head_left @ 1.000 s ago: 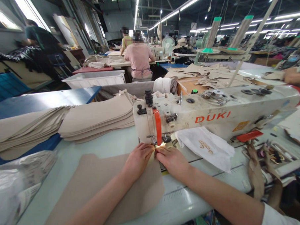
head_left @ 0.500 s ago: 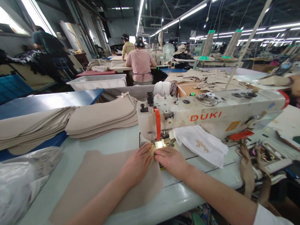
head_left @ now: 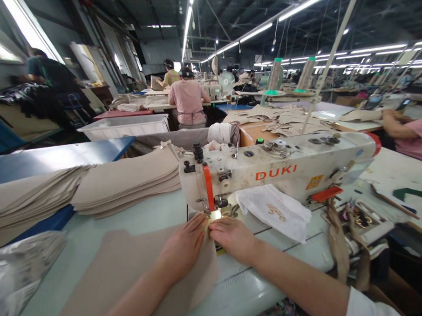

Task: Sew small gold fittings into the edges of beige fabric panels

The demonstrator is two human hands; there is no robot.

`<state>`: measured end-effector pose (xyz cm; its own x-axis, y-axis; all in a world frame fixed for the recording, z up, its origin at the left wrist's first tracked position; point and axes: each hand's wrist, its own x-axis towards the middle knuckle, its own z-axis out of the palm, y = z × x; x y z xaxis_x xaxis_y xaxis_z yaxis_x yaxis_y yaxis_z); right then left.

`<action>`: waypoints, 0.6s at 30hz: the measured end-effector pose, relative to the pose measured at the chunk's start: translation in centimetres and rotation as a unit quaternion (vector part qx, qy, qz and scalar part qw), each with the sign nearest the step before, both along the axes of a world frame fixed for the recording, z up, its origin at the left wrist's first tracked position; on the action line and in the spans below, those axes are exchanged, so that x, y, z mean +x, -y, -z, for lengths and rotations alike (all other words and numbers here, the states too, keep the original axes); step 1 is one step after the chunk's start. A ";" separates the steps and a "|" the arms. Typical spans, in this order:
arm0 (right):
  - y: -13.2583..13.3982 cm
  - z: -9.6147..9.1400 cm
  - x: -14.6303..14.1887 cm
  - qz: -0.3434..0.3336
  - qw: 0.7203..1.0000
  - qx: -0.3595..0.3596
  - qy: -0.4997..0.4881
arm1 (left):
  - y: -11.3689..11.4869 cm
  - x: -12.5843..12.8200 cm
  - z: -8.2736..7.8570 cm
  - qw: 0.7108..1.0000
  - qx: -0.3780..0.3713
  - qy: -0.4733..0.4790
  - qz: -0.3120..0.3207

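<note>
A beige fabric panel (head_left: pixel 136 257) lies on the pale sewing table, its upper right corner under the lit needle area of a white DUKI sewing machine (head_left: pixel 276 172). My left hand (head_left: pixel 184 245) rests on the panel just before the presser foot, its fingers together and gripping near the edge. Close beside it, my right hand (head_left: pixel 233 240) pinches the panel's right edge between bunched fingertips. The fingertips of both hands nearly meet, and the stitching point is partly hidden by them. A white cloth with brown lettering (head_left: pixel 275 212) lies under the machine arm.
Stacked beige panels (head_left: pixel 129 182) lie left of the machine, beside clear plastic wrapping (head_left: pixel 20 271). On the right are a tray of small parts (head_left: pixel 362 220) and hanging beige straps (head_left: pixel 338 247). Co-workers sit ahead and at the far right, one in a pink shirt (head_left: pixel 188 101).
The camera has turned slightly, so the scene sits further left and the near table lower. Both hands stay at the needle on the panel. More of the co-worker at the right shows.
</note>
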<state>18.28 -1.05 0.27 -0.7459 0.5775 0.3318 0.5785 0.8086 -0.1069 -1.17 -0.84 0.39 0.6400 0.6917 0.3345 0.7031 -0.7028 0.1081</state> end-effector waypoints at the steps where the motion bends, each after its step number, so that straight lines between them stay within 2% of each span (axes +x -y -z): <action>1: -0.1 0.0 0.0 -0.001 1.000 -0.001 0.000 | -0.1 0.0 0.0 1.000 -0.002 -0.005 -0.006; 7: -0.5 0.5 -0.2 0.007 1.000 0.000 -0.004 | -0.6 0.0 0.2 0.999 -0.012 -0.041 -0.024; 18: -0.5 0.5 -0.3 0.008 1.000 -0.002 -0.005 | -0.7 -0.1 0.3 0.999 -0.007 -0.030 -0.016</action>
